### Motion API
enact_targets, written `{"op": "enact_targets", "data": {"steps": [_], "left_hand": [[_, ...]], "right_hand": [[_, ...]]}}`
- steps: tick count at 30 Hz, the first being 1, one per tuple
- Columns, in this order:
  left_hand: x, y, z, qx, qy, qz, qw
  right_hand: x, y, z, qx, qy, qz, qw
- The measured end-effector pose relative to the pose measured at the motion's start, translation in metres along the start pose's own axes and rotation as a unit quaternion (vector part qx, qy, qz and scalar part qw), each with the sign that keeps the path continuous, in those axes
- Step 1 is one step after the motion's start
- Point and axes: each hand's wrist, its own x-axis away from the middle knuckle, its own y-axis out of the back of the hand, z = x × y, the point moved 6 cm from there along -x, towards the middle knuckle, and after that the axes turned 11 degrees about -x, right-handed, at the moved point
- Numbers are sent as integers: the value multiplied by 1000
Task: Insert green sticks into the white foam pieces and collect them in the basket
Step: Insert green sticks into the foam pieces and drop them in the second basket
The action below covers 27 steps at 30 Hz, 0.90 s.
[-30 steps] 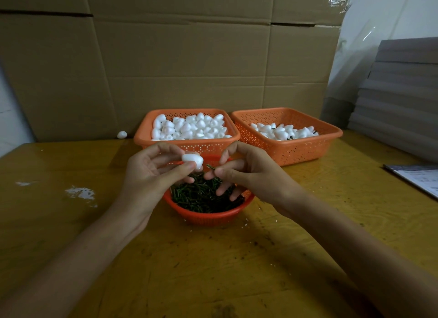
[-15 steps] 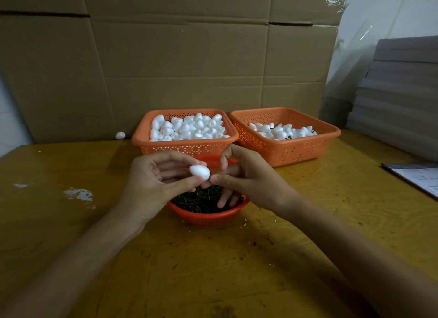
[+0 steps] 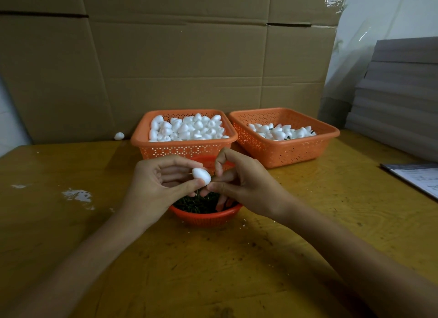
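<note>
Landmark: round red plastic bowl (image 3: 206, 217) on the yellow wooden worktop (image 3: 213, 270), heaped with loose green sticks (image 3: 196, 203).
Left hand: the left hand (image 3: 158, 185) hovers over the bowl's left rim. Its thumb and curled fingers (image 3: 176, 160) grip a white egg-shaped foam piece (image 3: 201, 175).
Foam piece: in the air just above the bowl, well short of both baskets.
Right hand: the right hand (image 3: 246, 187) hovers over the bowl's right rim, thumb and forefinger pinched at the foam piece's right end.
Stick: we see the thin green stick (image 3: 214, 177) only as a dark sliver at that pinch. We cannot tell how deep it sits.
Behind bowl, left: orange perforated basket (image 3: 184, 144) piled with plain foam pieces (image 3: 187, 128).
Behind bowl, right: second orange basket (image 3: 284, 152), shallowly filled with foam pieces bearing dark stems (image 3: 279, 134).
Far behind, left: one stray foam piece (image 3: 119, 135) at the foot of the brown cardboard sheets (image 3: 177, 68).
Far right of bowl: printed paper (image 3: 419, 179), with stacked grey boards (image 3: 400, 99) beyond it.
</note>
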Motion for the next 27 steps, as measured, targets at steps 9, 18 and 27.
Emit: {"op": "enact_targets", "data": {"steps": [9, 18, 27], "left_hand": [[7, -11, -11, -204, -54, 46, 976], [24, -33, -20, -446, -197, 154, 859], [26, -34, -22, -462, -207, 151, 849]], "right_hand": [[5, 102, -2, 115, 20, -279, 953], [26, 170, -59, 470, -156, -302, 815], [-3, 40, 9, 345, 23, -66, 936]]}}
